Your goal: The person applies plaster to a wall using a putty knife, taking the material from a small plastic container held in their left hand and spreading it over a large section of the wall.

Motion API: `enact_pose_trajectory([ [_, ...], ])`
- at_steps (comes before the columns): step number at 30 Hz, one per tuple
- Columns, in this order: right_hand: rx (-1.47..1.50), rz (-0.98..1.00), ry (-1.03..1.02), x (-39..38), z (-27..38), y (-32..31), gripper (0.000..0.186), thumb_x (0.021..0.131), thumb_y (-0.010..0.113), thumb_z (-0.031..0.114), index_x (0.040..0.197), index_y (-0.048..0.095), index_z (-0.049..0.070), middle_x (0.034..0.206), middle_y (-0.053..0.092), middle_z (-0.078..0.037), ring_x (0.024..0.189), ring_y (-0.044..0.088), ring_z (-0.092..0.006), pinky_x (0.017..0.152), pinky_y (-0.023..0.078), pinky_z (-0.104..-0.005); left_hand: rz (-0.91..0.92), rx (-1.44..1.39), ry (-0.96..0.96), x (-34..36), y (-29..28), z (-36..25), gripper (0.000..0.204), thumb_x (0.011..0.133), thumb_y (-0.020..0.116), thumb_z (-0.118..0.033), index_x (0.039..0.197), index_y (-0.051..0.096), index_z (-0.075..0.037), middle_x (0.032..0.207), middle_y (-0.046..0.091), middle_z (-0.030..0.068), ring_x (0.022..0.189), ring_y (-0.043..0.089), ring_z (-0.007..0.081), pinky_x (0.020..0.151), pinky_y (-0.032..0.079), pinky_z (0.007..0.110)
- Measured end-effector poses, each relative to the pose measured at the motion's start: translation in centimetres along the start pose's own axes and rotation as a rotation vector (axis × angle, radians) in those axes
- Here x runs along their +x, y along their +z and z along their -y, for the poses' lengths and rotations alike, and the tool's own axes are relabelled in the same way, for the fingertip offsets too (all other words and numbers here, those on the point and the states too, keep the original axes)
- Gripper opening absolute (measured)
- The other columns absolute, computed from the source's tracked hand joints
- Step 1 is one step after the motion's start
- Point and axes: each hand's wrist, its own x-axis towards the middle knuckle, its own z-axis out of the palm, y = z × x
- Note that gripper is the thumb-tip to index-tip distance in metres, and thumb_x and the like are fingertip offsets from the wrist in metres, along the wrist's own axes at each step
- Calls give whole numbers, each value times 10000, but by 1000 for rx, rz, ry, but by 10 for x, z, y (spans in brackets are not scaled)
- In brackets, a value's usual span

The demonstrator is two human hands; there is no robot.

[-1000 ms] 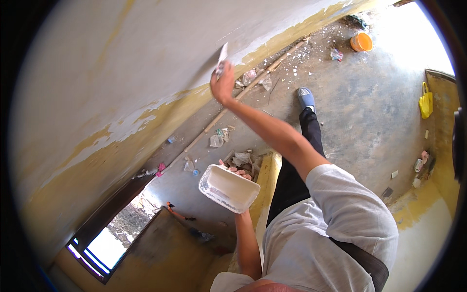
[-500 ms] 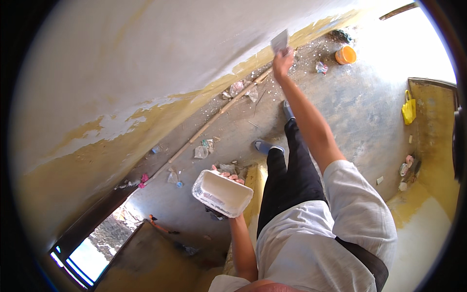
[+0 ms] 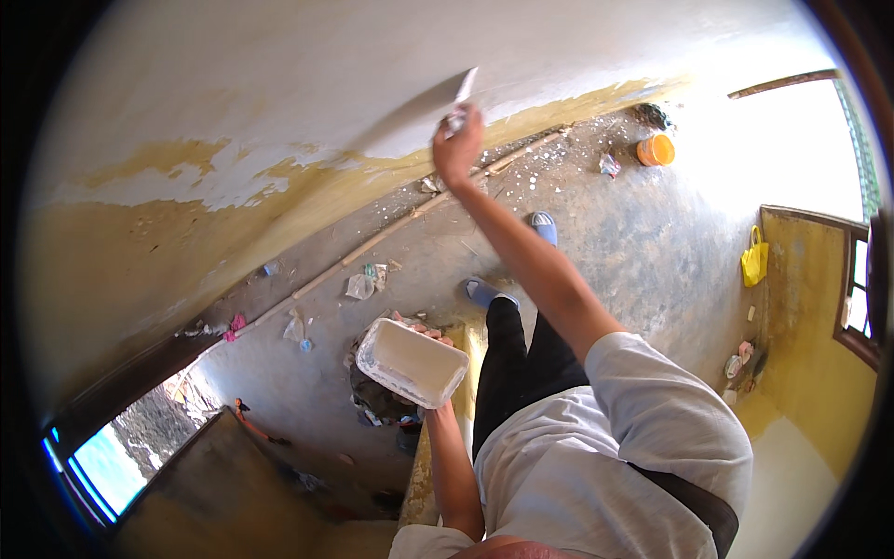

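Observation:
My right hand (image 3: 459,149) is raised at the end of a stretched arm, closed round a putty knife (image 3: 467,86). The blade stands edge-on at the wall (image 3: 279,84), and its shadow runs left from the tip; it appears to touch the surface. White coating covers the upper wall, while worn yellow paint shows lower down. My left hand (image 3: 441,336) grips a white rectangular tub (image 3: 396,386) from underneath, with fingertips showing past its far rim. Whitish paste coats the inside of the tub, which is tilted toward me.
A long bamboo pole (image 3: 372,240) lies along the wall's foot among scraps and plastic bags (image 3: 359,286). An orange bucket (image 3: 656,150) stands at the far right, and a yellow bag (image 3: 755,258) sits by the right wall. Beside my legs is a yellowish ledge (image 3: 473,368).
My right hand has swung left along the wall with the putty knife, its blade turning from face-on to edge-on. The view has shifted slightly; my left hand still holds the tub.

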Motion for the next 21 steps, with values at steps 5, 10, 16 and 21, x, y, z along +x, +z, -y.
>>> enact_pose_trajectory([
  [5,36,256,-41,-91,42,40,351,824,548,-11,1171,503,9,1094,496,-217,1019,512,-444,861,447,-490,35,-46,24,0,7,-10,640,969,519,-516,1541,310,-317,1292,567,117,1095,540,277,964,381,445],
  [10,152,496,127,-130,-36,23,205,911,515,18,1113,511,-18,1069,641,-242,953,628,-426,818,508,-479,2,-58,50,-10,-8,-17,735,934,570,-532,1561,254,-314,1266,568,112,1100,537,277,966,386,449],
  [16,943,847,1032,-79,-140,9,240,1030,349,101,1062,520,-64,1127,653,-234,1052,653,-358,930,557,-462,2,-57,84,-10,-32,-9,794,904,597,-557,1567,236,-311,1275,557,127,1104,535,292,956,385,488],
  [21,986,553,1063,2,-97,49,126,937,431,-12,956,521,-97,1062,581,-233,991,600,-328,950,551,-401,-20,-61,130,-15,-44,-14,772,912,578,-549,1566,242,-313,1264,557,123,1091,537,290,946,383,486],
])
